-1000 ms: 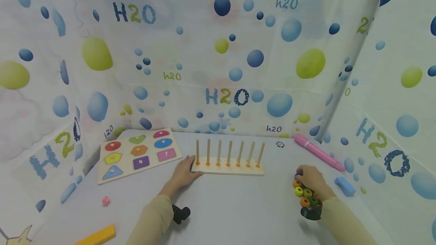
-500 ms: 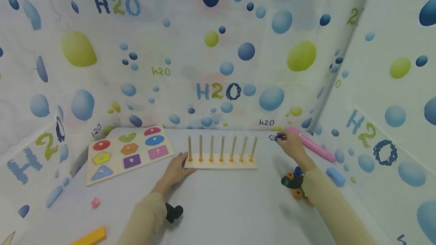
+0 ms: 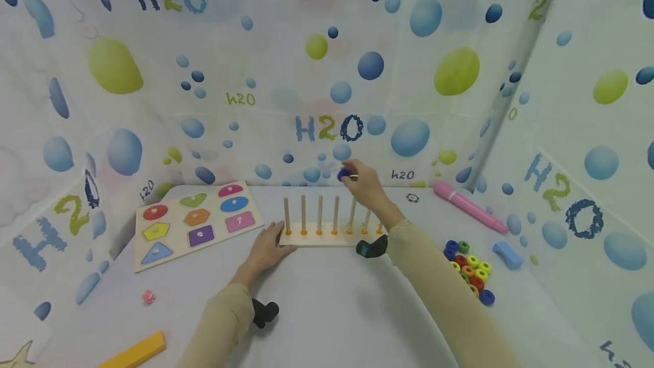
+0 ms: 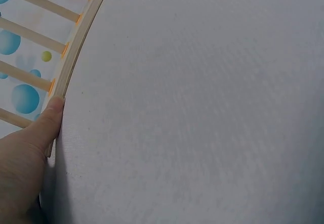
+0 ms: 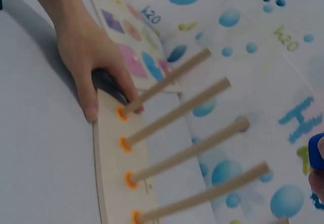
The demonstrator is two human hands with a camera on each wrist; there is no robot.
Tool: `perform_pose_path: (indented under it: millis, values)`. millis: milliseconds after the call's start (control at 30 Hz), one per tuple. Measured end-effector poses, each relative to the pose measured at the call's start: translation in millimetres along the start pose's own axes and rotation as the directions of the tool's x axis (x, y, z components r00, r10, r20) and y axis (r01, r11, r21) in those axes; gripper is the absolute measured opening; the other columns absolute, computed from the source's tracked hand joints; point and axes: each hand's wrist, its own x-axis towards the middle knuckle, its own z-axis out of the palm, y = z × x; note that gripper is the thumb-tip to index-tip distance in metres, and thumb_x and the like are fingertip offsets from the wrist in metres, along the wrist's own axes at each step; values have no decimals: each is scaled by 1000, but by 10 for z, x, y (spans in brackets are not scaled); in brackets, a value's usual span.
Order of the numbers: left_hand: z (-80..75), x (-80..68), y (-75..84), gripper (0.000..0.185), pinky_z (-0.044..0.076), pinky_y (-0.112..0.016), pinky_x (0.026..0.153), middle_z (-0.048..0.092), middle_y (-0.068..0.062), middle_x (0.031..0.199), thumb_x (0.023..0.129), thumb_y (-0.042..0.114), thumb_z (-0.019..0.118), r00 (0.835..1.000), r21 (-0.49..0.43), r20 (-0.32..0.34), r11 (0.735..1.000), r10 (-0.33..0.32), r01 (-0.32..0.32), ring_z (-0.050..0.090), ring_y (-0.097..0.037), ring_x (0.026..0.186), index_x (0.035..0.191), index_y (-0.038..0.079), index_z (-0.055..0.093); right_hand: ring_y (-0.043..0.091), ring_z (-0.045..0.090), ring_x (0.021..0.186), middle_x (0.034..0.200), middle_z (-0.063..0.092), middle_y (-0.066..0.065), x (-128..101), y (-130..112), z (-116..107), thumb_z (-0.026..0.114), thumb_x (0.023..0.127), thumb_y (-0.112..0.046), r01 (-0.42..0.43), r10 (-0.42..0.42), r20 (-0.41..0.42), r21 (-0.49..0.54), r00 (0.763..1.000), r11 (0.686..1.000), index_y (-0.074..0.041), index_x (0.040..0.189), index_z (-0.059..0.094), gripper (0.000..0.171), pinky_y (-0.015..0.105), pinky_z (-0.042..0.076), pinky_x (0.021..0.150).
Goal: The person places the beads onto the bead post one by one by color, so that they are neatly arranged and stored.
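A wooden peg board [image 3: 327, 241] with a row of upright dowels stands mid-table. My left hand [image 3: 267, 247] grips its left end, thumb along the front edge and fingers on the far side, as the right wrist view shows. Above the pegs, right of the middle, my right hand [image 3: 367, 187] pinches a blue bead [image 3: 343, 175] between thumb and fingers. In the right wrist view only a bit of that blue bead [image 5: 317, 152] shows at the right edge. The dowels carry no beads. My right forearm and its black wrist mount hide the board's right end.
A pile of coloured beads [image 3: 468, 270] lies on the right, near a blue block [image 3: 508, 255] and a pink marker [image 3: 470, 207]. On the left are a shape puzzle [image 3: 176, 243], a small pink piece [image 3: 148, 297] and a yellow bar [image 3: 134, 351]. A patterned curtain stands behind.
My right hand has taken a blue bead from the pile and carried it up and left to above the pegs. The left hand stays on the board's end. The head view has shifted slightly.
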Motion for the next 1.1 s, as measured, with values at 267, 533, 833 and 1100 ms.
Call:
perform_pose_path:
  millis: [267, 533, 833, 1100]
  values:
    - [-14, 3, -10, 78, 16, -51, 113, 38, -24, 143, 83, 35, 73, 1000, -2, 3, 1000, -11, 11, 25, -38, 137, 141, -4, 37, 23, 64, 99, 113, 64, 17, 145, -463, 632, 61, 89, 0, 89, -101, 162, 79, 982, 993, 3, 122, 54, 34, 20, 51, 85]
    - [-8, -4, -2, 78, 15, -52, 113, 39, -21, 144, 83, 35, 73, 999, -21, 9, 998, -52, 52, 24, -36, 138, 142, 0, 38, 20, 63, 103, 117, 64, 11, 104, -532, 939, 61, 92, -9, 103, -94, 257, -21, 962, 994, -2, 124, 55, 33, 30, 52, 88]
    - [-23, 1, 35, 77, 16, -52, 113, 40, -21, 144, 82, 36, 73, 999, -13, -8, 999, -44, 44, 26, -36, 138, 141, 0, 39, 20, 63, 101, 112, 66, 10, 143, -515, 986, 61, 92, -10, 125, -112, 234, -45, 966, 991, -1, 119, 58, 28, 28, 51, 90]
    - [-26, -29, 19, 77, 14, -50, 114, 41, -21, 143, 82, 35, 73, 999, -18, -28, 999, -37, 36, 26, -35, 138, 141, 0, 40, 17, 59, 110, 120, 63, 6, 132, -552, 1005, 61, 93, -13, 124, -88, 283, -112, 955, 986, -6, 123, 57, 31, 26, 48, 93]
